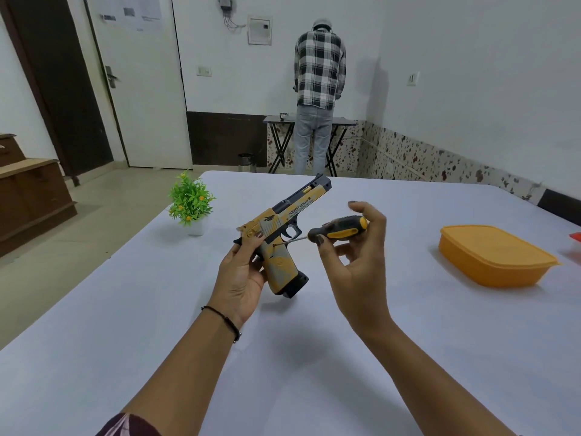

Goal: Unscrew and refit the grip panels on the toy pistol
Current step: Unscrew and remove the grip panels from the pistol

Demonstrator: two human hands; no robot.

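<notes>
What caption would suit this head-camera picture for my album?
The left hand holds a yellow toy pistol over the table while the right hand puts a screwdriver tip to its grip.

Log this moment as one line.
left hand: holds toy pistol above table | right hand: holds screwdriver, tip on grip panel | grip panel: on

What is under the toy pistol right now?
Bare white table and a faint shadow; the left hand holds the toy pistol clear of it. The palm hides the grip's back edge.
</notes>
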